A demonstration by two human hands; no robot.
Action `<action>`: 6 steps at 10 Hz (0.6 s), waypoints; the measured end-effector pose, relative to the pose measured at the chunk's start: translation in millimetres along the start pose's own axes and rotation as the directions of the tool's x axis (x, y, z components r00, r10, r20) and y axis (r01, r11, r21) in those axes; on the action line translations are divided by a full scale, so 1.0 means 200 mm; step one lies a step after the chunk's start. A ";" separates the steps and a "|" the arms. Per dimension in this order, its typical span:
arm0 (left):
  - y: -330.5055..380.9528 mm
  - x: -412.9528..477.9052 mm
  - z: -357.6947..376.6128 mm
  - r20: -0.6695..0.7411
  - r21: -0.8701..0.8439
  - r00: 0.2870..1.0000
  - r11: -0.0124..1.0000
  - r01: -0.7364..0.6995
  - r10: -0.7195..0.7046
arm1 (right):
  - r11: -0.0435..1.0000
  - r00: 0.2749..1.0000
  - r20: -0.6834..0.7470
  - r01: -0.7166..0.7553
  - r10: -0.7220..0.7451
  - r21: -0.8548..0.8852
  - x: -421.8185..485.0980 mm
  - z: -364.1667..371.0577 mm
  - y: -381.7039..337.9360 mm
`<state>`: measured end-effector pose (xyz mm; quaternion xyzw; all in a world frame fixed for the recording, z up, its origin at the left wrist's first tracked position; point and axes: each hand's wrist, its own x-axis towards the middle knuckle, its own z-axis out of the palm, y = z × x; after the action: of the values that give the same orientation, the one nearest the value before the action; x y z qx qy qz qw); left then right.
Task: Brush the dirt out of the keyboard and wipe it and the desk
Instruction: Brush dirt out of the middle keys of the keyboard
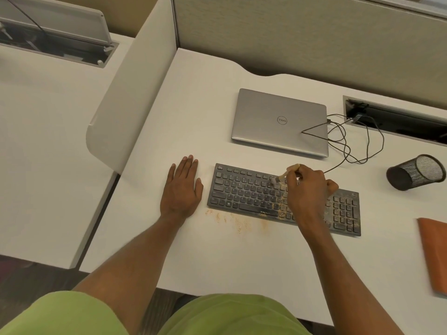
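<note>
The black keyboard (242, 194) lay on the tabletop (217, 257), its middle and right keys speckled with tan dirt (281, 213), with more scattered just before it. The right grip (307, 189) pinched a small brush (281, 176), bristles on the upper keys. The left grip (182, 189) lay flat with straight fingers beside the keyboard.

Bare desk (193, 105) runs from the partition panel (125, 105) to the laptop (278, 122) and along the near edge, apart from dirt (238, 222) in front of the keyboard (246, 192). The left hand (181, 189) lies flat just left of the keyboard; the right hand (307, 192), gripping a brush (283, 175), covers its middle. On the right, loose cables (348, 151), a tipped mesh pen cup (416, 172) and an orange cloth (435, 255) narrow the way.
</note>
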<state>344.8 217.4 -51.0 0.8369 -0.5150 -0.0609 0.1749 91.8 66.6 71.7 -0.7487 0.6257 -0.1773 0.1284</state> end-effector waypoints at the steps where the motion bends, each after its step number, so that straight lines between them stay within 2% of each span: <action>1: 0.00 0.00 0.00 0.005 0.005 1.000 1.000 0.002 -0.002 | 1.000 1.000 0.005 -0.008 0.008 -0.018 0.01 0.00 0.00; 2: 0.00 0.00 0.00 0.007 0.008 1.000 1.000 0.003 -0.003 | 0.998 0.999 -0.035 -0.028 0.030 0.055 0.04 -0.02 -0.03; 4: 0.00 0.00 0.00 0.005 0.007 1.000 1.000 0.004 -0.004 | 0.980 0.998 0.000 -0.061 0.062 0.190 0.12 0.00 -0.07; 5: 0.00 0.00 0.00 0.003 0.006 1.000 1.000 0.003 -0.003 | 0.989 0.996 0.013 -0.089 0.088 0.119 0.14 0.02 -0.06; 6: -0.01 0.00 0.01 -0.001 0.010 1.000 1.000 0.004 -0.004 | 0.995 0.995 -0.045 -0.086 0.084 -0.044 0.15 0.00 -0.04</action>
<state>345.4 217.3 -52.6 0.8390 -0.5134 -0.0585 0.1707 104.2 37.9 77.7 -0.7200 0.6637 -0.1735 0.1051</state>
